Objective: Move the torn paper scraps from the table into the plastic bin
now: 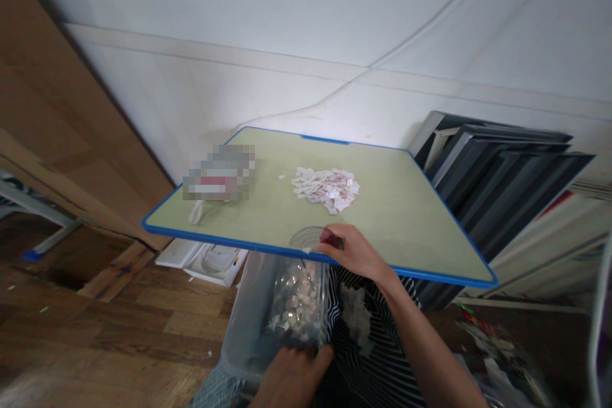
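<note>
At the near edge of a pale green folding table (pixel 396 197) with a blue rim, my right hand (pixel 351 248) is closed on a small dark red thing (pixel 332 239), whose kind I cannot make out. Touching or just beside that hand is a clear round plastic piece (pixel 306 238) with fine markings. A heap of small white and pinkish paper pieces (pixel 327 188) lies mid-table. Below the edge, my left hand (pixel 292 377) is curled at the near side of a clear plastic bin (pixel 243 322), by a clear bag of small pieces (pixel 299 303); its grip is hidden.
A blurred-out object (pixel 220 173) sits on the table's left side. A white box (pixel 215 262) stands on the wooden floor. Dark flat panels (pixel 492 172) lean at the right against the white wall. Tall cardboard (pixel 71 102) rises at left. More pieces lie on the striped clothing (pixel 356 319).
</note>
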Tool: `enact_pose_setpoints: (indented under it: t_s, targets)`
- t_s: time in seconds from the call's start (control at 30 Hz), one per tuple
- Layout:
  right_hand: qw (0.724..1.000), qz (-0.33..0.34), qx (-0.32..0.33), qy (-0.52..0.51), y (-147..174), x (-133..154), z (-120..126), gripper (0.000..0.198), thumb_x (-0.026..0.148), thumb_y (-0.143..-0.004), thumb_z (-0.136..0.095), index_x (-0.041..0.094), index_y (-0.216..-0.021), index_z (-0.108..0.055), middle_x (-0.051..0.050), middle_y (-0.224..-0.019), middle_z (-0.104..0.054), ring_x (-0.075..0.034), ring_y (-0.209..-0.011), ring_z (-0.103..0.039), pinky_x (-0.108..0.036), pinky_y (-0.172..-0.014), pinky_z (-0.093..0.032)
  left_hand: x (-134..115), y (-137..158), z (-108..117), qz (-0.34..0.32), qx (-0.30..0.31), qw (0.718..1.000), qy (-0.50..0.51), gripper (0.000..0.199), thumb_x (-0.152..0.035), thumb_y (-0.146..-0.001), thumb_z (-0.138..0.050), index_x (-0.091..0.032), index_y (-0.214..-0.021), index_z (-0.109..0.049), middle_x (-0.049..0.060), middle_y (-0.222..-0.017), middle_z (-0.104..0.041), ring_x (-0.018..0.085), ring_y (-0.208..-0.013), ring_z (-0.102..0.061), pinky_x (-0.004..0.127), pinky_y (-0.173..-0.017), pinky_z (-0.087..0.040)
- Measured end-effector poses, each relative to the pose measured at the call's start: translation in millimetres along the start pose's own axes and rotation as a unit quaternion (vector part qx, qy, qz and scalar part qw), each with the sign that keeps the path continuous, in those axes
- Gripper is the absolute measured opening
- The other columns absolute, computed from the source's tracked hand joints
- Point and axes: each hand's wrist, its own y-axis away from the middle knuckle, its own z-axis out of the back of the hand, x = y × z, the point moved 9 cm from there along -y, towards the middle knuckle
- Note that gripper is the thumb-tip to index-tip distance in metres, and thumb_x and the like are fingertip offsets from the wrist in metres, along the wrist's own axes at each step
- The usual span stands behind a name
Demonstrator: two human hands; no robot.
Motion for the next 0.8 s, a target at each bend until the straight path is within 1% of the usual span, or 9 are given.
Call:
enact_pose_setpoints:
  t_s: [0.1,0.23,0.4,0.57,0.63,0.7,0.8]
  targets:
    - [1.0,0.008,-0.003,-0.003,1,1,1,0.018,0.03,-0.076,-0.051,0.016,-0.065,-0.053,0.002,-0.058,-0.051,-0.007,-0.055,-0.043,-0.021,-0.052,-0.03,2,0,-1,0.005,-0.002,1.0,0.005,0.034,-0.012,-0.078,-0.043,-0.017,-0.112,-0.048,0.01,-0.092,-0.063,0.027,-0.082,-0.059,0.034,-0.067,-0.044]
    - [1.0,0.012,-0.005,-0.016,3,2,2,0.019,0.031,-0.077,-0.051,0.016,-0.066,-0.054,0.002,-0.06,-0.052,-0.008,-0.056,-0.045,-0.02,-0.053,-0.032,2,-1,-2,0.004,-0.001,1.0,0.004,0.036,-0.014,-0.078,-0.044,-0.017,-0.113,-0.047,0.011,-0.092,-0.063,0.027,-0.082,-0.059,0.034,-0.067,-0.045]
    - [0.999,0.027,0.021,-0.028,3,7,0,0.017,0.03,-0.075,-0.055,0.016,-0.066,-0.056,0.002,-0.06,-0.053,-0.008,-0.056,-0.047,-0.02,-0.054,-0.034,2,-1,-1,0.009,-0.003,1.0,-0.004,0.039,-0.01,-0.075,-0.044,-0.017,-0.113,-0.048,0.011,-0.092,-0.063,0.028,-0.081,-0.059,0.034,-0.066,-0.045]
    - [0.999,0.016,0.014,-0.041,3,6,1,0.016,0.028,-0.074,-0.057,0.016,-0.065,-0.055,0.002,-0.059,-0.053,-0.008,-0.056,-0.047,-0.02,-0.053,-0.035,2,0,2,0.011,-0.015,1.0,0.006,0.038,-0.009,-0.074,-0.044,-0.018,-0.11,-0.049,0.009,-0.09,-0.064,0.027,-0.08,-0.059,0.033,-0.065,-0.045]
    - [0.998,0.012,-0.001,-0.055,4,4,3,0.014,0.027,-0.075,-0.055,0.016,-0.066,-0.055,0.001,-0.06,-0.054,-0.008,-0.058,-0.048,-0.021,-0.054,-0.036,3,0,1,0.013,-0.016,1.0,0.008,0.038,-0.01,-0.075,-0.043,-0.019,-0.112,-0.048,0.01,-0.091,-0.063,0.027,-0.08,-0.059,0.033,-0.065,-0.045]
    - [0.996,0.007,-0.034,-0.081,5,1,8,0.014,0.027,-0.076,-0.053,0.016,-0.067,-0.054,0.001,-0.063,-0.054,-0.009,-0.06,-0.049,-0.021,-0.056,-0.037,4,-1,-1,0.016,-0.013,1.0,0.01,0.039,-0.011,-0.076,-0.043,-0.02,-0.114,-0.047,0.009,-0.093,-0.063,0.027,-0.082,-0.059,0.033,-0.066,-0.045]
    - [0.984,-0.011,-0.087,-0.154,6,-6,19,0.017,0.03,-0.079,-0.049,0.016,-0.069,-0.052,0.0,-0.063,-0.056,-0.01,-0.06,-0.052,-0.022,-0.057,-0.04,6,-2,-5,0.021,-0.001,1.0,0.004,0.04,-0.011,-0.078,-0.041,-0.021,-0.117,-0.045,0.009,-0.095,-0.063,0.026,-0.084,-0.058,0.033,-0.069,-0.044]
